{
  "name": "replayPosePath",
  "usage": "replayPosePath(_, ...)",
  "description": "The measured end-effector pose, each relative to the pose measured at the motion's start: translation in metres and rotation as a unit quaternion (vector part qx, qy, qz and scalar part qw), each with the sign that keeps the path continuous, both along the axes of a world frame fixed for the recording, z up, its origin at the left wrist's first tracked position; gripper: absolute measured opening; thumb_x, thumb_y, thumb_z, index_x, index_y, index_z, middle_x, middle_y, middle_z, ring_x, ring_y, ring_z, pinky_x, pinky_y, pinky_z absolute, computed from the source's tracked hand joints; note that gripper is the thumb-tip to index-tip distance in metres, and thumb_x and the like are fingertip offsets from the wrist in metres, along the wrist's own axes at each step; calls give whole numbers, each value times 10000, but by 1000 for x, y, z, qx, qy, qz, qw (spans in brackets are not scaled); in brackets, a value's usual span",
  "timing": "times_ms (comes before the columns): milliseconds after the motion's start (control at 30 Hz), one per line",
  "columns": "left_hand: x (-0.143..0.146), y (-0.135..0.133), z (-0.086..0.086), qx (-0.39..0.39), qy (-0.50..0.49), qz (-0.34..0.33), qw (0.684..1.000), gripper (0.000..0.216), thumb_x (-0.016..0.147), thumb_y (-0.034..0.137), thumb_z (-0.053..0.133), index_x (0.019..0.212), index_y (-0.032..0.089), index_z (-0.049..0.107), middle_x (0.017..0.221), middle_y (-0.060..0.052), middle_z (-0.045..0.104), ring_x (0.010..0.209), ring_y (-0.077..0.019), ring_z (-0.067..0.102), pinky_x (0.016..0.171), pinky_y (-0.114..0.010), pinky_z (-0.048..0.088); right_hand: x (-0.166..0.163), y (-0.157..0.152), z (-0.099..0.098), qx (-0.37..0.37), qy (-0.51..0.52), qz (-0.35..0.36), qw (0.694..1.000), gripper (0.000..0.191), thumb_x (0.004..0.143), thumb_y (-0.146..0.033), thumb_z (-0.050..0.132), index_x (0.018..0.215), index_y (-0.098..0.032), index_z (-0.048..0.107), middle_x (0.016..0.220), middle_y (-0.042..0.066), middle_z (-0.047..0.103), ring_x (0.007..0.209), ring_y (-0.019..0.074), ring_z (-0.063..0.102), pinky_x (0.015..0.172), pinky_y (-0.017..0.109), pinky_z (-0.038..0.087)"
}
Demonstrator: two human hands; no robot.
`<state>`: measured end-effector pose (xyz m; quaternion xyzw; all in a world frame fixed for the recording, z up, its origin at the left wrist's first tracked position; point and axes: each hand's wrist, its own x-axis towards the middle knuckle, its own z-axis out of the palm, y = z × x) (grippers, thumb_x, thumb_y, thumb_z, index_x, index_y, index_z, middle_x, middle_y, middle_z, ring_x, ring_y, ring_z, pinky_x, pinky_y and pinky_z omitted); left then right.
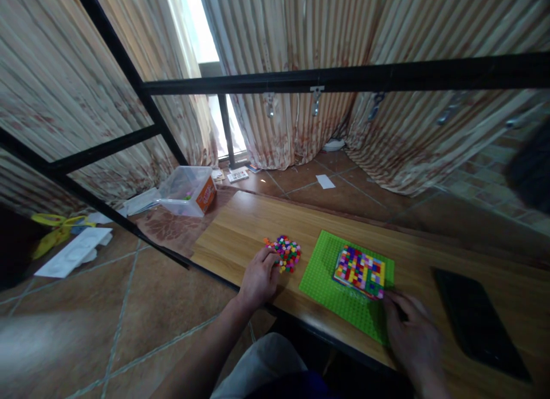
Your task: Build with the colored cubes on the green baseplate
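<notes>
On the wooden table lies a green studded baseplate [320, 267]. It bears a low, roughly square block of small multicoloured toy bricks [360, 268]. My right hand [410, 333] is at the block's near right corner, its fingers pinched at a pink toy brick [380, 294] there. Left of the baseplate is a loose pile of small coloured bricks [290, 253]. My left hand [260, 276] rests at the pile's near left edge with its fingers curled together. Whatever may be between those fingertips is hidden.
A dark phone-like slab [481, 321] lies on the table's right part. A clear plastic box [183, 187] with an orange label stands on the floor beyond the table [234, 221]. Black metal bars [266, 82] cross in front of striped curtains. White packaging [77, 253] lies on the tiles at left.
</notes>
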<state>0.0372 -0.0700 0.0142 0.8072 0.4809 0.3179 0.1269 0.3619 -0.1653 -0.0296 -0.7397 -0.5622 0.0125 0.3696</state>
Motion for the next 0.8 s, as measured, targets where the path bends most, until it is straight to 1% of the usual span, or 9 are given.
replayPosePath(100, -9, 3, 0, -6, -20, 39, 999, 240, 872, 123, 494, 1064, 200, 616, 1114, -95, 627, 1031, -197, 630, 908, -345, 547, 0, 0, 0, 0, 5, 0, 1000, 522, 899, -623, 412, 911, -192, 706, 1036, 116, 701, 976, 277, 639, 893, 419, 488)
replayPosePath(200, -19, 13, 0, -13, -40, 80, 996, 259, 880, 114, 476, 1082, 190, 619, 1089, -94, 629, 1003, -190, 639, 878, -327, 550, 1, -1, 0, -2, 5, -1, 1000, 508, 895, -610, 414, 911, -194, 705, 1030, 109, 700, 967, 273, 641, 879, 408, 493)
replayPosePath(333, -29, 32, -2, -34, -20, 120, 992, 341, 853, 66, 459, 1118, 191, 635, 1106, -90, 629, 1006, -188, 643, 893, -328, 545, 1, -1, 1, -20, -3, -7, 1000, 502, 892, -596, 407, 912, -194, 707, 1031, 100, 696, 957, 271, 644, 864, 404, 498)
replayPosePath(400, -31, 42, -3, -41, 4, 113, 993, 384, 839, 50, 448, 1134, 192, 648, 1121, -86, 628, 1013, -186, 642, 915, -327, 536, 2, -1, 1, -22, -4, -8, 1000, 497, 891, -591, 408, 913, -194, 705, 1026, 100, 694, 963, 272, 643, 874, 408, 494)
replayPosePath(500, -30, 56, -1, -53, 45, 85, 994, 376, 843, 70, 449, 1116, 185, 680, 1094, -87, 641, 994, -190, 636, 937, -336, 522, 2, -1, 1, -21, -7, -6, 1000, 498, 891, -593, 405, 911, -194, 703, 1020, 103, 692, 968, 272, 640, 882, 411, 491)
replayPosePath(600, -29, 66, 4, -64, 85, 40, 994, 331, 857, 100, 456, 1033, 206, 715, 1033, -81, 656, 972, -190, 626, 925, -323, 515, 2, 0, 1, -16, -10, -3, 1000, 507, 895, -599, 402, 911, -192, 704, 1024, 110, 693, 967, 275, 637, 881, 418, 491)
replayPosePath(667, -30, 70, 7, -68, 94, 17, 993, 290, 870, 121, 457, 958, 213, 718, 996, -73, 661, 941, -182, 624, 900, -307, 514, 0, 0, 2, -8, -10, -2, 1000, 513, 899, -601, 399, 902, -189, 705, 1012, 111, 694, 954, 274, 638, 876, 421, 492)
replayPosePath(733, -31, 71, 8, -73, 90, 15, 993, 245, 875, 136, 463, 899, 200, 699, 971, -73, 659, 904, -178, 626, 864, -301, 515, -1, 1, 3, 3, -9, -1, 1000, 515, 906, -598, 397, 897, -187, 708, 996, 108, 694, 943, 269, 639, 868, 420, 494)
replayPosePath(800, -33, 71, 7, -75, 83, 29, 993, 204, 870, 139, 470, 862, 184, 669, 953, -77, 653, 880, -179, 631, 833, -302, 513, -3, 2, 4, 13, -5, -2, 1000, 506, 913, -585, 400, 893, -185, 710, 987, 106, 692, 942, 264, 637, 867, 417, 495)
